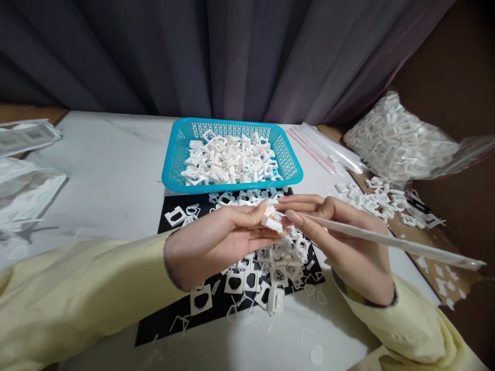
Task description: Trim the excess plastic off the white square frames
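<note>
Dark curtain hangs behind the white worktop. Near its far edge stands a blue basket with many white parts, and a full bag lies just past the right edge. Above the black mat, the left hand holds one small piece between thumb and fingers. The right hand grips a pale stick; its tip perhaps touches the small piece, but fingers hide this place.

What looks like a small workshop corner
A curtain hangs behind a marble-patterned worktop; a blue basket, a black mat and a clear bag hold heaps of small white parts
</note>
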A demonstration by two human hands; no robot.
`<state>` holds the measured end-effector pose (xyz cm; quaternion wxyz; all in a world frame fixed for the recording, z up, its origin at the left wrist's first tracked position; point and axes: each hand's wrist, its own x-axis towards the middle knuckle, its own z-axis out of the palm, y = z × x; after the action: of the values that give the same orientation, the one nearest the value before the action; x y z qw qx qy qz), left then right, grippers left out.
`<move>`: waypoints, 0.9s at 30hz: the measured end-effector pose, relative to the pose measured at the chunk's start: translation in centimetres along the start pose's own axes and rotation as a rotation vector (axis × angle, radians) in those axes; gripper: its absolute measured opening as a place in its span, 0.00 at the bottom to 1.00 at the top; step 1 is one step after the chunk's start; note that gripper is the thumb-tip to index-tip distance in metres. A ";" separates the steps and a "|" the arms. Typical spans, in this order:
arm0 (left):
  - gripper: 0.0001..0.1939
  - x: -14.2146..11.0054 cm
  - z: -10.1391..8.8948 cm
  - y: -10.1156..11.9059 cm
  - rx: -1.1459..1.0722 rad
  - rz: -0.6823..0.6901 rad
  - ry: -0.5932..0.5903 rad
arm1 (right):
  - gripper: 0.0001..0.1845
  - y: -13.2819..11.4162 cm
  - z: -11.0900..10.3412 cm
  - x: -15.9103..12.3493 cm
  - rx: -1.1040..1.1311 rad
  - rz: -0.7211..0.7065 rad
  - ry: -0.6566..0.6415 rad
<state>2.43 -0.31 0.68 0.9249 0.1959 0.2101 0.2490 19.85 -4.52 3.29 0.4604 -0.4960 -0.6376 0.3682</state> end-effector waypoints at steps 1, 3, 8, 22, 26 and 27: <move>0.13 0.0 0.0 0.0 0.000 -0.004 0.008 | 0.13 0.1 0.1 -0.1 -0.020 -0.019 0.002; 0.13 0.0 0.0 0.0 -0.005 -0.009 0.017 | 0.11 0.1 0.2 -0.2 -0.071 -0.069 0.004; 0.13 0.1 -0.3 -0.2 0.001 0.001 0.004 | 0.11 0.3 0.5 -0.4 -0.154 -0.196 -0.001; 0.10 -0.1 -0.1 -0.3 0.080 0.034 0.072 | 0.15 0.2 0.3 0.0 0.021 0.086 0.027; 0.09 -0.2 0.2 -0.2 0.078 0.027 0.109 | 0.16 0.2 0.4 0.0 0.033 0.103 0.040; 0.09 -0.2 0.2 -0.2 0.074 0.026 0.114 | 0.16 0.3 0.4 0.0 0.033 0.107 0.042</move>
<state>2.48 -0.64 0.81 0.9002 0.2183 0.2691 0.2639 19.57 -4.47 2.93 0.4613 -0.5295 -0.5941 0.3923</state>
